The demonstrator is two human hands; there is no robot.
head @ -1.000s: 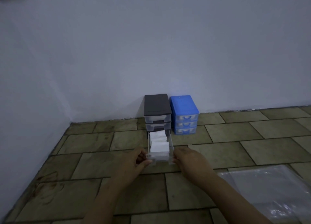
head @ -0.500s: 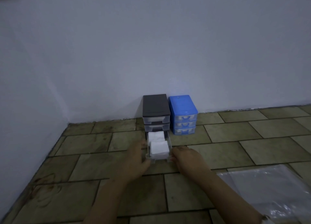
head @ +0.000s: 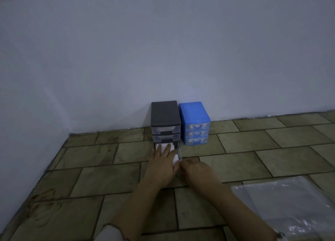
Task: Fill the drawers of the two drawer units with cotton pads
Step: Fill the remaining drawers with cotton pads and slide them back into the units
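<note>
Two drawer units stand side by side against the far wall: black drawer unit [head: 165,122] on the left, blue drawer unit [head: 194,123] on the right with all three drawers closed, contents not discernible. The bottom drawer [head: 178,153] of the black unit is partly out and holds white cotton pads [head: 175,156]; judged mid-task, remaining drawers unverified. Left hand [head: 163,163] lies flat with fingers extended, pressing the pads; right hand [head: 196,170] sits curled at the drawer's near right corner, grip not discernible.
</note>
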